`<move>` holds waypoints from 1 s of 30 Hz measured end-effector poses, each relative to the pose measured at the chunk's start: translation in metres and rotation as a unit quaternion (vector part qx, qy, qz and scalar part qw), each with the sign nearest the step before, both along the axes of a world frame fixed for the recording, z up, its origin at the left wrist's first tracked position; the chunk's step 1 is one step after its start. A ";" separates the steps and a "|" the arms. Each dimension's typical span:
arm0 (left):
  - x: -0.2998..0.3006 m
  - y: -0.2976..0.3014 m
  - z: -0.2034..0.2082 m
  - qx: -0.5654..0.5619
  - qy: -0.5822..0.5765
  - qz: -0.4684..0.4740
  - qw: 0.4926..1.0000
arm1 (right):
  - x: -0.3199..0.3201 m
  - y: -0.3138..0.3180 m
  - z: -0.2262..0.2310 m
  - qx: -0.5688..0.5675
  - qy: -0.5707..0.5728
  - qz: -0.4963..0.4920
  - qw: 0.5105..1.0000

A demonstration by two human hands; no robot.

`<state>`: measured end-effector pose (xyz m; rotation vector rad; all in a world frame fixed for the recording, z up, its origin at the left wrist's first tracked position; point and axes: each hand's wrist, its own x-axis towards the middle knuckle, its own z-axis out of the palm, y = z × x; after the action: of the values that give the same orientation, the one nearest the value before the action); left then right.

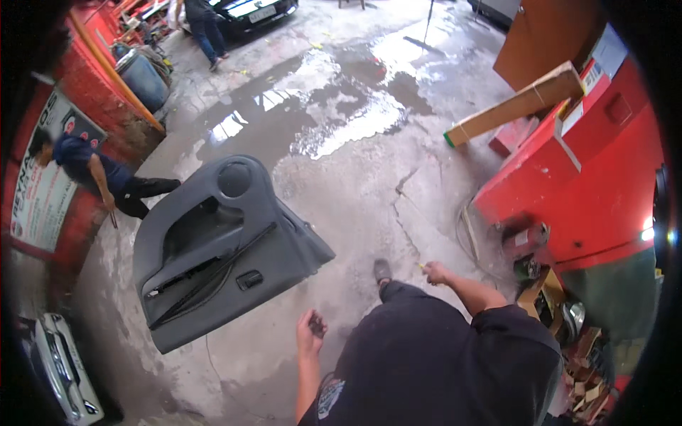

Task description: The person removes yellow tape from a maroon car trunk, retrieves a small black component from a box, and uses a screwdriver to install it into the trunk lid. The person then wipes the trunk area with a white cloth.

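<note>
In my left hand (310, 334), fingers closed, is a small dark object (317, 326) whose kind I cannot make out. My right hand (436, 273) is closed too, with a small yellow tip (422, 267) showing past the fingers; the rest of that item is hidden. Ahead and to the left of my left hand, not touched by it, is a large grey car door panel (273, 273) with a round speaker grille (234, 179). Long black strips (213, 278) lie across the panel's face, beside a small dark switch recess (249, 280).
A person (89, 167) walks along the left wall, holding a thin tool. Another person (204, 32) stands by a dark car (249, 18). Puddles (341, 128) wet the floor ahead. On the right are a long cardboard box (515, 105), a red bench (597, 192) and scattered parts (547, 298).
</note>
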<state>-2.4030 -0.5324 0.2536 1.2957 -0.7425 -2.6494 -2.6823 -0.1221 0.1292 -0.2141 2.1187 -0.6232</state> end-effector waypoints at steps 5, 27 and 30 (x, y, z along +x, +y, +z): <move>-0.101 0.056 -0.004 0.006 0.012 -0.115 0.993 | -0.034 0.049 -0.028 -0.010 0.037 -0.054 0.998; -0.610 0.019 0.304 -0.003 0.603 -0.247 0.759 | -0.320 -0.005 -0.020 -0.117 -0.072 -0.303 0.943; -0.651 -0.015 0.355 0.008 0.678 -0.251 0.691 | -0.355 0.026 -0.055 -0.081 -0.057 -0.392 0.915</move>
<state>-3.0539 -0.5476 0.6090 -1.1376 -0.7480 -2.8797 -3.0372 -0.0956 0.0740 0.6059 1.9955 -1.2404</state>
